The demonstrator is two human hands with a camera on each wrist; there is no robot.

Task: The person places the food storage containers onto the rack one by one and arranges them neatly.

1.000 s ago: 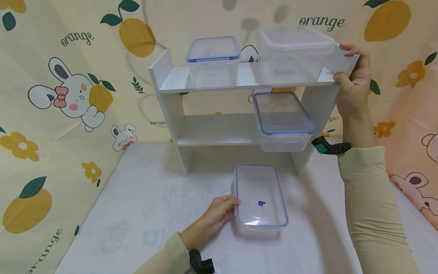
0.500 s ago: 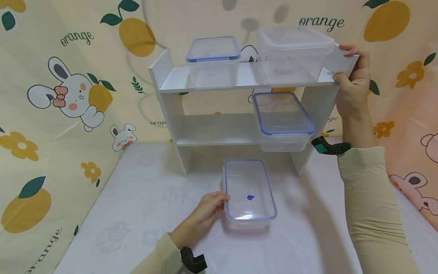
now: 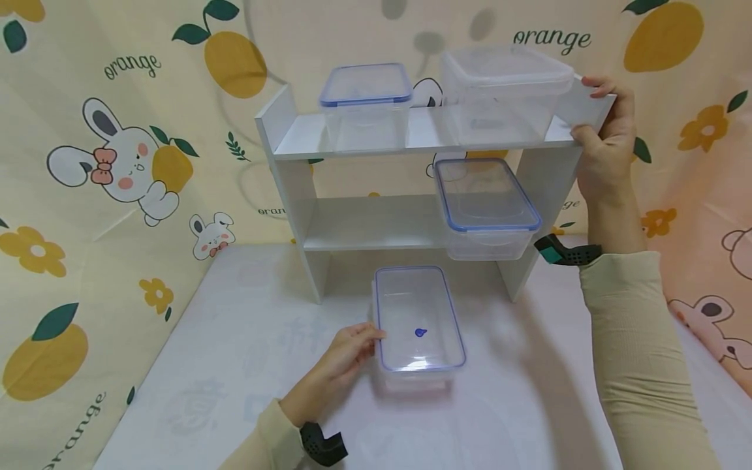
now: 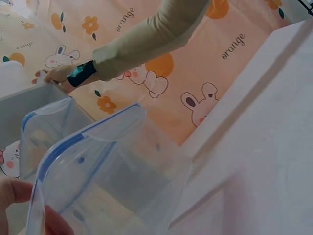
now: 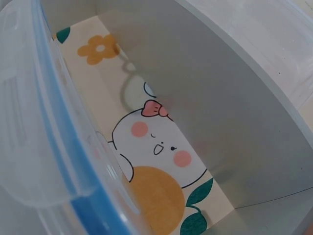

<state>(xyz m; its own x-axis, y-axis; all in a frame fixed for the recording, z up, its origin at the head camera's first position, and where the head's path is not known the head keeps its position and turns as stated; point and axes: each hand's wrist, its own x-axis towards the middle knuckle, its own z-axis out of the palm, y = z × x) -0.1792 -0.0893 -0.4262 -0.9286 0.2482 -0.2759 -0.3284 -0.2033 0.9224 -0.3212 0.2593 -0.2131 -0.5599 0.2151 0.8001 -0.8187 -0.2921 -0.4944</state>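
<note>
My left hand (image 3: 343, 358) pinches the left rim of a clear food storage container (image 3: 411, 300) with a blue-edged lid and a small blue mark on top. It is in front of the shelf's lower opening; I cannot tell whether it touches the table. In the left wrist view, the thumb and fingers hold the rim of this container (image 4: 122, 166). My right hand (image 3: 611, 143) grips the top of the right side panel of a white two-tier shelf (image 3: 370, 219). A second blue-rimmed container (image 3: 487, 196) sits on the middle board, its front jutting past the edge.
On the top board stand a smaller blue-lidded container (image 3: 367, 108) at left and a large clear-lidded container (image 3: 508, 98) at right. The shelf rests on a white-covered table (image 3: 235, 365). Behind hangs a patterned cloth (image 3: 147, 261) with oranges and rabbits.
My left hand has moved the container to the left and slightly away from me, toward the shelf. The right hand keeps its grip on the side panel.
</note>
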